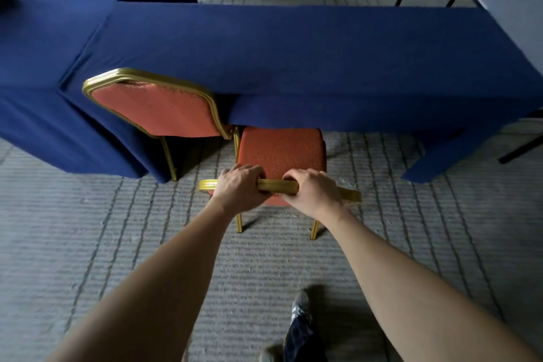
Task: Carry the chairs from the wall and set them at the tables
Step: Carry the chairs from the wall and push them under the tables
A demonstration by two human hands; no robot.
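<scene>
At the blue-draped table (293, 53), beside a second chair (158, 109), both hands (239, 188) (313, 191) grip the gold top rail (277, 185) of the chair (280, 153).

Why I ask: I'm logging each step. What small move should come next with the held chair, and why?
Probably push the chair a little further under the table. The left hand and right hand both grip its top rail, only its front edge is beneath the table, and the neighbouring chair stands closer in.
</scene>
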